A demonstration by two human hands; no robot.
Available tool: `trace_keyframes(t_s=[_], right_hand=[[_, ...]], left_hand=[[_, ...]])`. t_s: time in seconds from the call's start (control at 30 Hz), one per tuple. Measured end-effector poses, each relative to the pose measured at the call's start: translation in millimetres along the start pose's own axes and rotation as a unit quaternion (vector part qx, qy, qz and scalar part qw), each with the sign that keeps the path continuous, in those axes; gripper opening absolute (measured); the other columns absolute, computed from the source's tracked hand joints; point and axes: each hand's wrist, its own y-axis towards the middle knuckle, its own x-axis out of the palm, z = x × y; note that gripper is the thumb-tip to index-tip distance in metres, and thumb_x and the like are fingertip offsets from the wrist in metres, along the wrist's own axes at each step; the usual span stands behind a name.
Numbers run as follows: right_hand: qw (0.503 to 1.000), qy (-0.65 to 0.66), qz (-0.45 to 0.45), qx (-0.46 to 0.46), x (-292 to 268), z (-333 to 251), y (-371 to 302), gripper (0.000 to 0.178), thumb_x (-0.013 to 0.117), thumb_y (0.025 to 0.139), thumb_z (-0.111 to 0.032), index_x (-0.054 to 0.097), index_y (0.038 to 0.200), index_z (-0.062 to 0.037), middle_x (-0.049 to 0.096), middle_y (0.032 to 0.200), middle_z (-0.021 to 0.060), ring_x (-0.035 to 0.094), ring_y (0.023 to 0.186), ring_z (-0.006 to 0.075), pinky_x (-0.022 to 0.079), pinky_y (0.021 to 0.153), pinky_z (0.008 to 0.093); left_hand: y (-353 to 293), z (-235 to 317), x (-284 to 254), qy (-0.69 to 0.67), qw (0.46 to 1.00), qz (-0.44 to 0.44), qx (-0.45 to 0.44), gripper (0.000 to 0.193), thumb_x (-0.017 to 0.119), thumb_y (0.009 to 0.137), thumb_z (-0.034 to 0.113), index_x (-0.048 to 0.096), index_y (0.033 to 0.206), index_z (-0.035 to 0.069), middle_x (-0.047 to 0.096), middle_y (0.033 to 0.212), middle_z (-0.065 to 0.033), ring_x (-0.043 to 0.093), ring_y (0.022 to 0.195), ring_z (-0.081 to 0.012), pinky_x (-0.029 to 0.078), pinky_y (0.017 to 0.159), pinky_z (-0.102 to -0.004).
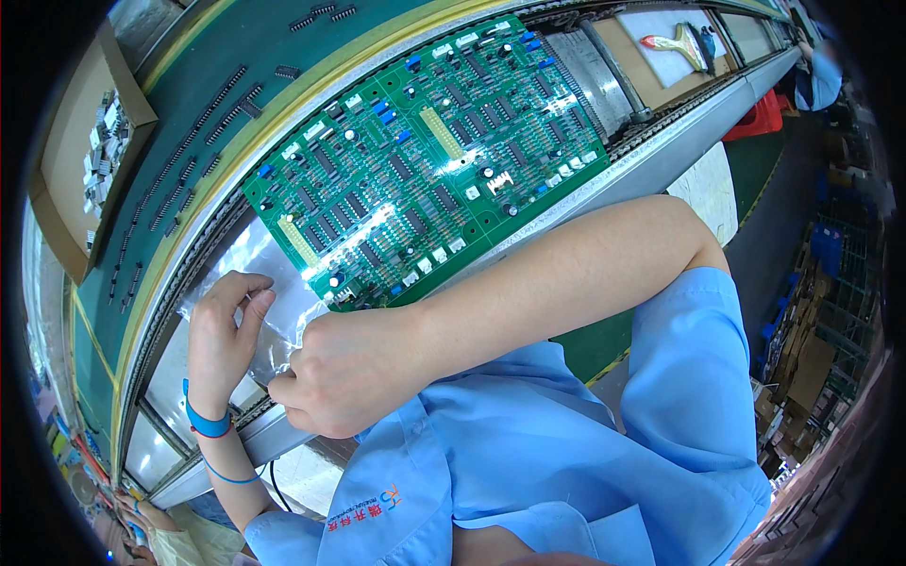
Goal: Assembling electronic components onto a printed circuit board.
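A large green circuit board [444,160] packed with black chips, white connectors and blue parts lies across the rail line in front of me. Just off its lower left corner, my left hand [226,325] has bent fingers with the thumb tip close to the index finger. My right hand [354,373] is closed beside that corner, its forearm crossing in front of the board's near edge. What either set of fingertips holds, if anything, is hidden or too small to name. Shiny clear plastic [293,316] lies under and between the hands.
Rows of black chips [193,141] lie on a green mat at the left. Beyond it stands a cardboard box [57,179] of small white parts. A brush [681,45] rests on the line at the far right, near a red bin [758,118]. Other people are at the edges.
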Motion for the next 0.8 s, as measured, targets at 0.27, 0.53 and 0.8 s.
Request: trace_keyframes(t_s=[0.27, 0.53, 0.8], right_hand=[[0.998, -0.061, 0.029, 0.015, 1, 3, 1, 0.015, 0.061, 0.068, -0.017, 0.061, 0.068, -0.0016, 0.052, 0.061, 0.0041, 0.056, 0.053, 0.0160, 0.039, 0.042, 0.0276], [0.991, -0.130, 0.013, 0.037, -7, 2, 3, 0.017, 0.061, 0.070, -0.016, 0.063, 0.072, 0.0006, 0.053, 0.060, 0.0043, 0.054, 0.053, 0.0154, 0.036, 0.043, 0.0272], [0.992, -0.123, -0.003, 0.029, -5, 0, 2, 0.016, 0.062, 0.070, -0.015, 0.063, 0.071, 0.0003, 0.054, 0.059, 0.0041, 0.053, 0.053, 0.0149, 0.035, 0.043, 0.0266]], left_hand=[[1, -3, 2, 0.005, 1.000, -0.008, 0.002, 0.014, 0.067, 0.084, 0.006, 0.065, 0.095, -0.002, 0.065, 0.086, -0.0150, 0.062, 0.070, -0.0267, 0.049, 0.065, -0.0350], [-1, -4, 1, 0.018, 1.000, -0.003, -0.003, 0.015, 0.067, 0.084, 0.007, 0.065, 0.096, -0.002, 0.065, 0.086, -0.0152, 0.063, 0.070, -0.0274, 0.049, 0.064, -0.0352], [-1, -7, 1, 0.021, 1.000, -0.002, 0.002, 0.015, 0.067, 0.084, 0.007, 0.065, 0.096, -0.002, 0.065, 0.087, -0.0157, 0.063, 0.071, -0.0272, 0.049, 0.064, -0.0351]])
